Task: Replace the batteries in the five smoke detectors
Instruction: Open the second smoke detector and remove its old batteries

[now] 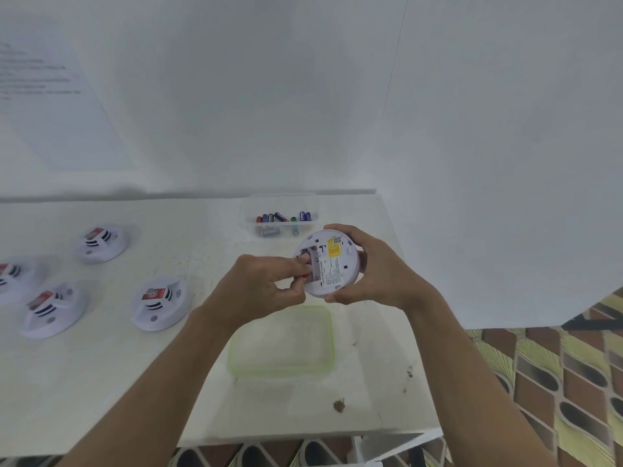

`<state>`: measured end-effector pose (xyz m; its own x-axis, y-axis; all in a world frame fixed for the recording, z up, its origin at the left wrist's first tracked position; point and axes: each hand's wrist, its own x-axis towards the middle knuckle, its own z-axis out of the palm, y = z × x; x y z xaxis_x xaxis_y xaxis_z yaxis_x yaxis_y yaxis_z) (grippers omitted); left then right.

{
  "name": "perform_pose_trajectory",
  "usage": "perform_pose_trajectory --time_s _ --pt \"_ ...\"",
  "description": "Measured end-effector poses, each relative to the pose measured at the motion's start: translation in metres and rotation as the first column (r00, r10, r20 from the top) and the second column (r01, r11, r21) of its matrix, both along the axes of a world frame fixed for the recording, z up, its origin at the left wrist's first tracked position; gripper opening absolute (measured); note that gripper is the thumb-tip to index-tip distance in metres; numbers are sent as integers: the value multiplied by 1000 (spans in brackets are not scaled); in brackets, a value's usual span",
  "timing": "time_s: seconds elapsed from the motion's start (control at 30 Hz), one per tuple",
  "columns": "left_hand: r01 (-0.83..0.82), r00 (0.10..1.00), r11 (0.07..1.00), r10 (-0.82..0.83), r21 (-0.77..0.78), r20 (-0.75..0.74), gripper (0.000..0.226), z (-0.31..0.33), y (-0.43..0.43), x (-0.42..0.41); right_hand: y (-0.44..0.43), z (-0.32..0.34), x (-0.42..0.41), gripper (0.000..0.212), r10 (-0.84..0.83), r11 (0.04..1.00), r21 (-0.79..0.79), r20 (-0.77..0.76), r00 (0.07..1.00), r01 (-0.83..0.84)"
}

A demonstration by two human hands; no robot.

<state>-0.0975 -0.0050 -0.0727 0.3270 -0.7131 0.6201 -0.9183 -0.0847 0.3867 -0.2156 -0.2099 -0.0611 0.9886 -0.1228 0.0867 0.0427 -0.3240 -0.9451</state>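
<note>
Detector (332,264) sits upturned above the table (101,382) in my right hand (374,264), curled round its rim, light rigid plastic I judge best held there, while my left hand (266,284) pinches a slippery red battery (305,276) at its compartment.

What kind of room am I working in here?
Probably a plain indoor work corner, not a proper workshop: a white table against bare white walls, a printed sheet taped up, and patterned floor tiles.
</note>
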Motion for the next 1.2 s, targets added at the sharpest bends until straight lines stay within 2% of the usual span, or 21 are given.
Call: perform_pose_trajectory --time_s 0.2,0.3,0.5,0.57,0.67,0.73,0.83,0.93,1.0,1.1,1.2 --pt "8 987 997 -20 -78 -157 30 1 -2 -1 3 -6 -7 93 -87 994 69 60 994 83" --pt "-68 969 989 34 -128 -246 37 -1 -6 -7 4 -17 -8 97 -144 986 97 95 985 134" --pt "-237 962 948 199 -213 -185 21 -8 -19 -19 14 -36 -10 97 -222 966 161 134 966 200" --pt "-325 921 907 239 -267 -307 18 -6 -24 -25 17 -38 -12 94 -241 957 201 142 960 210" --pt "-457 807 818 217 -348 -549 18 -3 -29 -27 16 -39 -14 93 -279 940 243 147 949 239" --pt "-521 750 782 226 -344 -622 15 -4 -31 -22 15 -37 -15 91 -303 929 266 148 942 257" --pt "-585 714 787 383 -198 -587 21 -5 -32 -9 12 -37 -15 91 -343 914 278 145 928 295" --pt "-572 726 816 553 86 -410 24 -11 -32 13 10 -38 -12 88 -358 907 288 138 924 308" --pt "-515 759 809 584 283 -289 29 -17 -34 29 10 -37 -9 87 -359 905 292 134 924 309" --pt "-429 800 736 579 525 -158 40 -24 -41 45 9 -36 -1 87 -356 906 294 137 924 305" --pt "-398 806 635 587 662 -78 50 -31 -47 57 9 -35 9 88 -352 908 294 144 925 300"
